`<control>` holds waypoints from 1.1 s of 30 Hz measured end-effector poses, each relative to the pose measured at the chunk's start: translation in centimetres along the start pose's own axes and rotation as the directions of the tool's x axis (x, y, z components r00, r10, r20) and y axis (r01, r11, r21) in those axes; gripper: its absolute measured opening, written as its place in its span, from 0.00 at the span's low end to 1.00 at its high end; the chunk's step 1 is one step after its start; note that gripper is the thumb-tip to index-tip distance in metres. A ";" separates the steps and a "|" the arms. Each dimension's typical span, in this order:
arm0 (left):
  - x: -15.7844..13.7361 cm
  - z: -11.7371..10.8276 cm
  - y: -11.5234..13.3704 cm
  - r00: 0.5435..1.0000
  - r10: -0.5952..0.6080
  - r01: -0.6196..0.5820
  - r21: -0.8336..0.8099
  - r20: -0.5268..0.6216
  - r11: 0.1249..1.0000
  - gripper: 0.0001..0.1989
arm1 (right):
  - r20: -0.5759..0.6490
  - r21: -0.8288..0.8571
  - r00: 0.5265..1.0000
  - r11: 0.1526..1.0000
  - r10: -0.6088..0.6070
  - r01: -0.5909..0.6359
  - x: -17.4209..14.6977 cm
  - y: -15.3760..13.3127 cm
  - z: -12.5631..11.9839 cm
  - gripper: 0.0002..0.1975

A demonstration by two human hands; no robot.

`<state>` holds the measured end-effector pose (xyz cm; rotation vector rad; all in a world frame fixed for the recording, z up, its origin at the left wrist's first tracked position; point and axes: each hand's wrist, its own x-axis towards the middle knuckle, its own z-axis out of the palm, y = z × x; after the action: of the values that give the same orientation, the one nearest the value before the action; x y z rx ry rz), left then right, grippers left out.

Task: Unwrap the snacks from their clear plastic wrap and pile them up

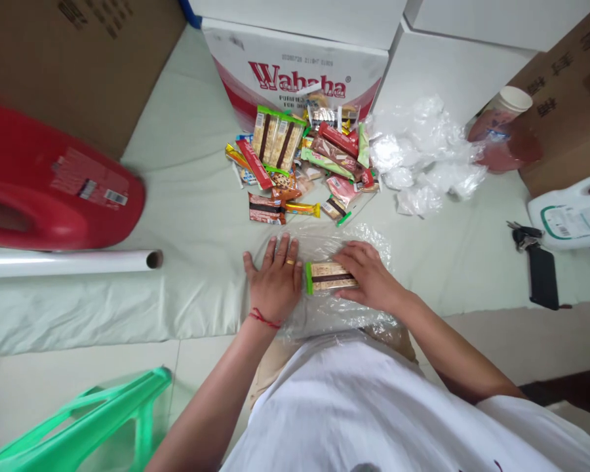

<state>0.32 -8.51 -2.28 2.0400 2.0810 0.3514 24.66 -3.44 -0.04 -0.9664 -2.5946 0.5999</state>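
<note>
On a sheet of clear plastic wrap point(324, 311) at the table's front edge lies a wrapped snack bar point(327, 275) with a green end. My right hand point(366, 275) is closed over its right end, fingers on the far side and thumb on the near side. My left hand point(275, 278) rests flat with fingers spread on the left part of the wrap, just beside the bar. Beyond both hands is a pile of packaged snacks point(265, 210), among them two more green-ended bars point(278, 141).
Crumpled clear plastic bundles point(417, 157) lie right of the pile, before a pink jar point(501, 137). A Wahaha carton point(299, 65) stands behind. At left are a red jug point(63, 183) and a white roll point(69, 261); at right, keys point(524, 236) and a white bottle point(570, 210).
</note>
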 end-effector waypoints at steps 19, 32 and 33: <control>-8.0 -1.6 -6.9 0.614 0.787 -0.789 -0.102 -0.064 0.606 0.19 | -0.182 0.038 0.980 0.995 -0.086 0.095 -12.5 -1.8 0.2 0.15; -5.5 -4.0 -5.9 0.886 0.408 -0.457 -0.569 -0.223 0.683 0.06 | -0.051 0.612 0.946 0.759 0.319 -0.223 -7.7 0.2 -5.3 0.04; -4.9 -4.5 -6.1 0.904 0.374 -0.417 -0.611 -0.206 0.673 0.05 | -0.039 0.637 0.925 0.722 0.379 -0.269 -7.2 0.5 -5.2 0.06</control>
<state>-6.79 -13.57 -0.02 1.9968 1.2257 1.0549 32.34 -6.57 3.27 -1.1655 -1.8543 1.3053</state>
